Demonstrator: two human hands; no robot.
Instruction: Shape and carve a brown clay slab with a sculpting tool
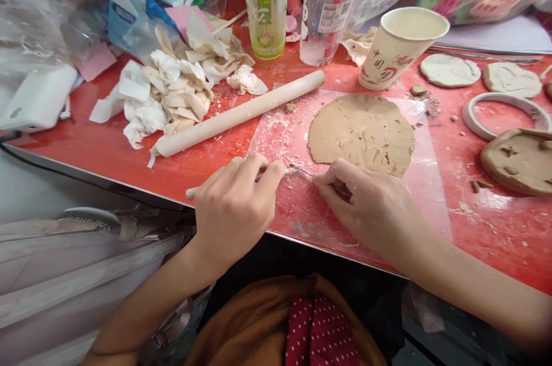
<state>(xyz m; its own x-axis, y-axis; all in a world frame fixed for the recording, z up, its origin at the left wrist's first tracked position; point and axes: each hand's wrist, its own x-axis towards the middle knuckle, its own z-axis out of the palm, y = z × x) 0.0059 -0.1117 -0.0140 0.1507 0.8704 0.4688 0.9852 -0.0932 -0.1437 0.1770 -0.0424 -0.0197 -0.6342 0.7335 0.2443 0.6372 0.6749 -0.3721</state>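
Note:
My left hand (237, 199) is closed around a slim clay tool (191, 193). Its pale handle end sticks out to the left of the fist, and a thin dark tip comes out on the right. The thumb and fingers of my right hand (366, 199) pinch at the far end of that tip, so the tool spans the gap between both hands. Just beyond my right hand a flat, rolled-out slab of brown clay (362, 130) lies on a clear plastic sheet (431, 182). Small clay crumbs are scattered on the sheet under the tool.
A rolling pin (241, 113) lies diagonally left of the slab, beside crumpled tissues (172, 90). Behind stand a paper cup (401, 47), a plastic cup (323, 21) and a bottle (265, 10). At right are a tape roll (470, 116) and a thick clay piece (517, 162).

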